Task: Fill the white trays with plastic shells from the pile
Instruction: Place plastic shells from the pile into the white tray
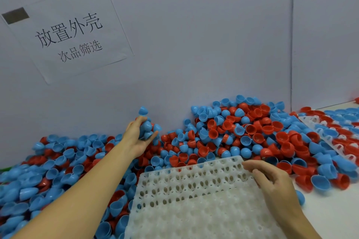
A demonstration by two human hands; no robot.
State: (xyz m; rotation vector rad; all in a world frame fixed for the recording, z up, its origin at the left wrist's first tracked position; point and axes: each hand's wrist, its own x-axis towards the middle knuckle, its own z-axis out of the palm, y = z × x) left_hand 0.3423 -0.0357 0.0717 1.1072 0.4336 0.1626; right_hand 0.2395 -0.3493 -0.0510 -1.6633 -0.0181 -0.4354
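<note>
Shells [58, 161], blue and red, lie heaped across the left side and far edge of the tabletop [334, 219], against the grey wall [194, 35], where a paper sign [68, 31] hangs at the left. I see the left hand [136, 137] raised over that pile, fingers curled round a clutch of blue shells [147, 128], with 1 more perched on a fingertip at the top. Next to the right, at the near edge, the empty white tray [194, 190] lies with its far edge against the pile; every socket I can make out is bare. The right hand [272, 182] sits on the tray's far right corner, fingers loosely bent and pressing down on it; I cannot tell whether the thumb hooks under the rim. Further right, a second white tray [318, 132] near the far right corner already carries shells in its rows. My judgement: the step in hand is carrying this handful to the empty tray. To do it well, I would keep the right hand steadying the corner, bring the left low over the sockets, and release shells 1 at a time rather than dumping, since the perched shell looks likely to drop early.
</note>
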